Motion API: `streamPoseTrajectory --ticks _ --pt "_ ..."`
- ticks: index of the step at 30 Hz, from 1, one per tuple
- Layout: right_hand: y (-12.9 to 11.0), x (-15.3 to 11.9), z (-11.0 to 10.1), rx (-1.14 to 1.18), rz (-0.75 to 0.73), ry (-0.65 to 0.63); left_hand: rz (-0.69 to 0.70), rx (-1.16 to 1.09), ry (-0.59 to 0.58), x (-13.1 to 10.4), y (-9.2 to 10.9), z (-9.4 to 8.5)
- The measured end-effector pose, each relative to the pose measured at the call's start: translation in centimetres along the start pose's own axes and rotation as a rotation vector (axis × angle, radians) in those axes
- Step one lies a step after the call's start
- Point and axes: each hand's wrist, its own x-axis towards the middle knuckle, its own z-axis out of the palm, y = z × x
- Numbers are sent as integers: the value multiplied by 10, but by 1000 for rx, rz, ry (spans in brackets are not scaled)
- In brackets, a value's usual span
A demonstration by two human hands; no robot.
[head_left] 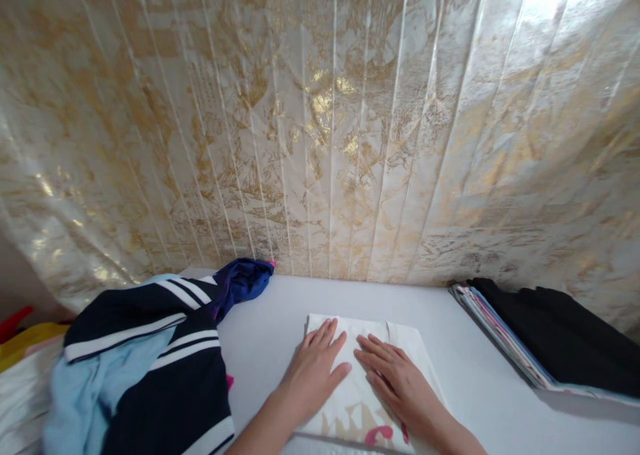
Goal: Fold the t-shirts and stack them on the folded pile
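Observation:
A folded white garment (pixel 357 395) with a tan and pink print along its near edge lies flat in front of me. My left hand (pixel 320 361) rests on its left part, palm down, fingers stretched toward the far edge and thumb pointing right. On the right part lies my right hand (pixel 395 375), also palm down, with its fingers extended to the upper left. Both hands press on the cloth without gripping it. Neither hand touches the other, and a strip of white fabric shows between them.
Left on the white table (pixel 280 301) lies a loose heap with a navy garment with white stripes (pixel 185 375), light blue cloth (pixel 85 381) and a shiny dark blue piece (pixel 245 281). A folded stack topped by black cloth (pixel 560 335) sits right. A gold-patterned curtain (pixel 320 141) hangs behind.

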Motion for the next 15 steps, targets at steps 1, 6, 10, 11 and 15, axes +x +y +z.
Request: streamPoseTrajectory --ticks 1,6,10,11,15 --pt "0 0 0 1 1 -3 -11 -39 27 1 -4 -3" --pt "-2 -2 -3 10 8 -34 -225 -126 226 0 -42 -25" --pt "-4 -1 -5 20 -7 -60 -355 -124 245 -8 -65 -37" --pt "-3 -1 -5 18 -8 -68 -383 -123 240 -10 -67 -39" --pt "-2 -1 -3 -3 -3 -87 -459 -111 184 -13 -56 -40"
